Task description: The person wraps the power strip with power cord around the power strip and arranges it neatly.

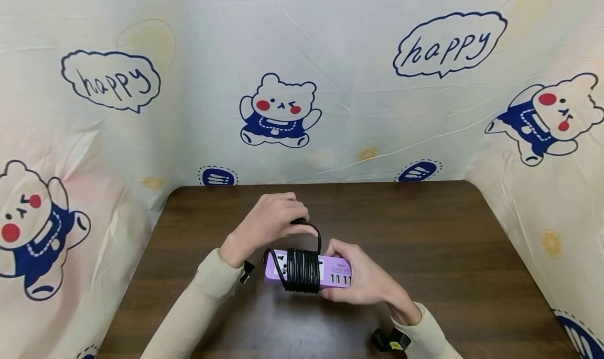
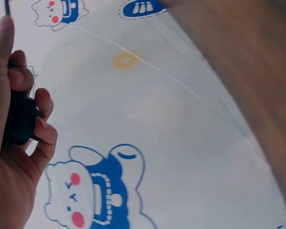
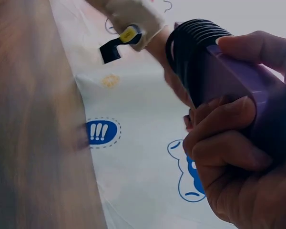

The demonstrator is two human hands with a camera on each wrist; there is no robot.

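Observation:
A purple power strip (image 1: 336, 265) with USB ports and white socket faces is held above the table by my right hand (image 1: 367, 276), which grips its right end. Around its middle lies a black cord (image 1: 303, 271), wound in several tight turns. The cord's free end rises to my left hand (image 1: 273, 220), which is above and left of the strip. In the left wrist view, curled fingers hold a black plug (image 2: 20, 119), partly hidden by the hand. The right wrist view shows thumb and fingers wrapped around the strip's purple casing (image 3: 229, 78), beside the coils.
Below the hands is a dark brown wooden table (image 1: 424, 228). A pale printed cloth (image 1: 349, 86) with bears and "happy" bubbles surrounds its back and sides. Each wrist carries a small black strap-on device, such as the one at the right cuff (image 1: 390, 341).

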